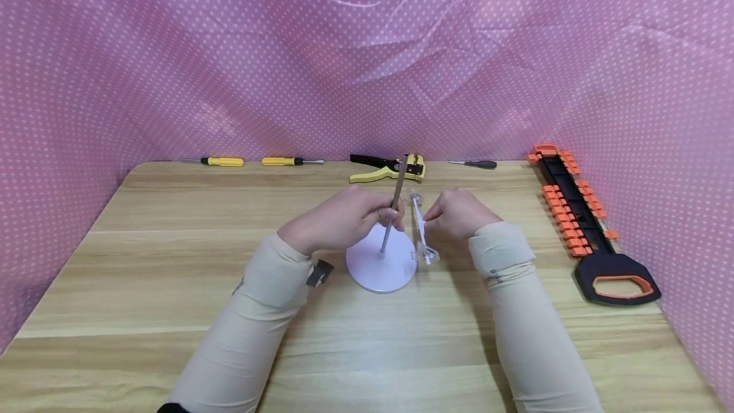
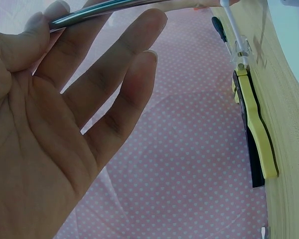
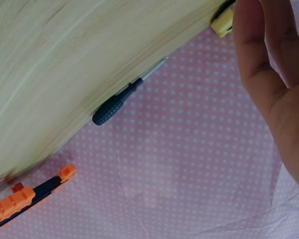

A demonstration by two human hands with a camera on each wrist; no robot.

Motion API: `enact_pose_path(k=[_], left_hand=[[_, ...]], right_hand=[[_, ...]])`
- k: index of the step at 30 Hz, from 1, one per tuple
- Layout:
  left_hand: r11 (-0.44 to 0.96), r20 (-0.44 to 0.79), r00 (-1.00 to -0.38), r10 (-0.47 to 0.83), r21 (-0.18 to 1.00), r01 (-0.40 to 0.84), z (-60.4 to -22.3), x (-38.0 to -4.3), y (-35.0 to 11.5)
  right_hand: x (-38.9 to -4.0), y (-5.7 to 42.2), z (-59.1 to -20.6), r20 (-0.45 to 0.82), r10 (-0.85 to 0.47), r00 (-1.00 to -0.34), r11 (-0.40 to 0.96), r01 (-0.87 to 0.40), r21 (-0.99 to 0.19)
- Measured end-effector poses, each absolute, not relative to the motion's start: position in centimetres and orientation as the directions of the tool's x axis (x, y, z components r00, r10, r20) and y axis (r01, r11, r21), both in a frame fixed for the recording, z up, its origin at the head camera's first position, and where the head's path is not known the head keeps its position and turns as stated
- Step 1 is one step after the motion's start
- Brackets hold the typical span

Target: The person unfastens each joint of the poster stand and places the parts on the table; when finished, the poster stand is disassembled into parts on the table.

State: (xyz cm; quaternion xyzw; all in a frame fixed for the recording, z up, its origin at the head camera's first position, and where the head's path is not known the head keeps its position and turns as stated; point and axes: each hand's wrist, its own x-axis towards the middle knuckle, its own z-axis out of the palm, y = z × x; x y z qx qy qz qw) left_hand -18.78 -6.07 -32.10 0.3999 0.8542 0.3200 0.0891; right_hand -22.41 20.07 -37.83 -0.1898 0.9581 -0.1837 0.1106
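Observation:
A thin metal rod (image 1: 397,191) rises, slightly tilted, from a round white base (image 1: 380,276) at the middle of the table. My left hand (image 1: 352,218) pinches this rod between thumb and fingers, above the base. In the left wrist view the rod (image 2: 97,14) lies at the thumb, and the other fingers spread out loosely. My right hand (image 1: 459,212) pinches a thin white bar (image 1: 419,222) with clear clips at both ends, just right of the rod and apart from it. The right wrist view shows part of the hand (image 3: 281,74), but its fingertips and the bar are out of frame.
Yellow-and-black wire strippers (image 1: 373,174) lie behind the rod. Two yellow-handled screwdrivers (image 1: 226,162) are at the back left, and a dark screwdriver (image 1: 480,164) at the back right. A black rack with orange clips (image 1: 579,209) lies along the right side. Pink dotted cloth surrounds the table.

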Motion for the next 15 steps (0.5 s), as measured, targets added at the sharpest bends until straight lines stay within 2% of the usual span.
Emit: enact_pose_path(k=[15], left_hand=[[0.492,0.087,-0.67,0.737,0.611,0.62,-32.03,-18.82,-6.13]], right_hand=[[-22.66,19.98,-38.39,-0.152,-0.426,-0.892,0.868,-0.355,-0.348]])
